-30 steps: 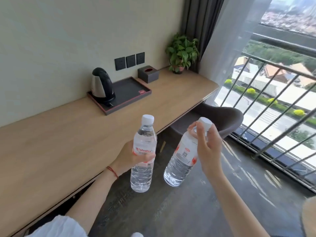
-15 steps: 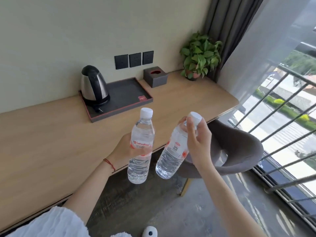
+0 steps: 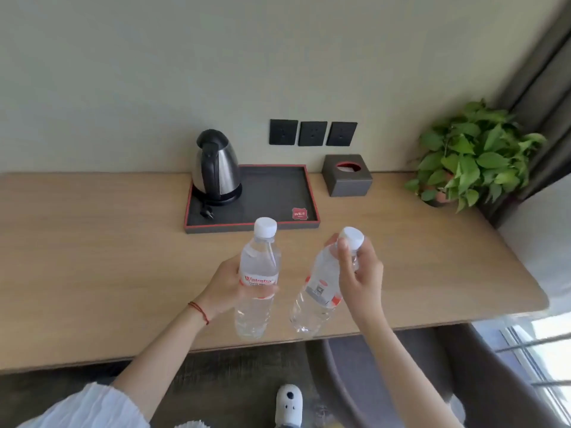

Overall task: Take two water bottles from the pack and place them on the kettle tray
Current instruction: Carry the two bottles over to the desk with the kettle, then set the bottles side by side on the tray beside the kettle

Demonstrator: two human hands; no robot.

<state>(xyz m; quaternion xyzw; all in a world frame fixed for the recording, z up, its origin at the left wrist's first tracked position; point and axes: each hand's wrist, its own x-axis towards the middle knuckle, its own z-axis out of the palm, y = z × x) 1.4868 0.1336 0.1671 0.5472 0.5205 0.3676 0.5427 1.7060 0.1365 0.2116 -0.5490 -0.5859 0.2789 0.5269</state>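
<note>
Both bottles are out of the pack: the left hand (image 3: 227, 281) grips one water bottle (image 3: 258, 279), the right hand (image 3: 360, 278) grips the other bottle (image 3: 319, 291) near its cap, above the counter (image 3: 92, 257), not yet on the kettle tray (image 3: 272, 193).

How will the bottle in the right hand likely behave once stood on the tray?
The right bottle looks full, so probably heavy for its size. Tall and narrow, it may tip if set down tilted, as the right hand holds it now. On its side, it would roll.
</note>
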